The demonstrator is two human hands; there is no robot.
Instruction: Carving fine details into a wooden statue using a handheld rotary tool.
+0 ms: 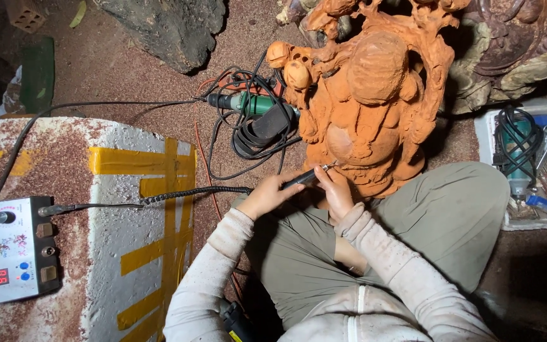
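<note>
Both hands [299, 193] closed round slim, stiff, light handpiece [302, 178]: left [267, 195] gripping barrel, right [335, 193] steadying near tip against heavy, hard carving [368, 107]; corded, likely best held mid-barrel

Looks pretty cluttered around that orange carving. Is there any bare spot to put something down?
Yes: the white block's top, between the control box and its yellow tape stripes, is bare. So is the reddish ground between the block and the dark rock. It is crowded by the carving: tangled cables, both hands and a full tool tray.
</note>
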